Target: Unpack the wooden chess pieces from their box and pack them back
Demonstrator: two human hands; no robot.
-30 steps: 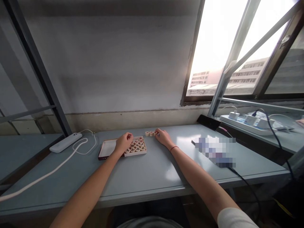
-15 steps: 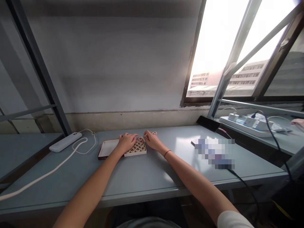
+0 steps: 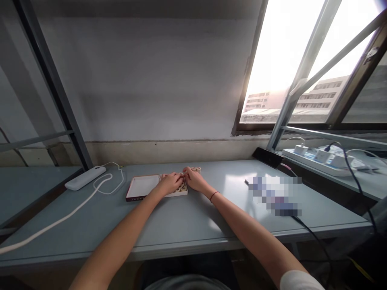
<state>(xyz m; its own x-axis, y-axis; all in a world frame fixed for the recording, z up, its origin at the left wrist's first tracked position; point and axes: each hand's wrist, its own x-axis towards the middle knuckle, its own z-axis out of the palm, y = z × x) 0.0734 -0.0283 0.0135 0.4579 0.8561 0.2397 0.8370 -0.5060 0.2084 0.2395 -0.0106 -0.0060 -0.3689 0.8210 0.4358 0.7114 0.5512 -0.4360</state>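
Note:
My left hand (image 3: 170, 183) lies palm down over an open box (image 3: 178, 194) of round Chinese chess pieces (image 3: 183, 188). Its fingers reach over the back of the box and cover most of the pieces. At the box's back right corner is my right hand (image 3: 194, 179), fingers curled in and almost meeting the left fingertips. Whatever they pinch is hidden. Just behind the right hand, loose chess pieces (image 3: 198, 170) stand on the table. A shallow lid (image 3: 144, 187) with a white inside and dark red edge adjoins the box on the left.
A white power bank (image 3: 85, 178) with a white cable (image 3: 69, 217) sits on the left of the table (image 3: 187, 225). To the right lies a blurred-out flat object (image 3: 273, 195) with a black cable. A power strip (image 3: 317, 162) with chargers stands beyond the right edge.
My right hand has come left from the loose pieces to the box's corner. My left hand has shifted right and flattened over the pieces. The view has tilted slightly.

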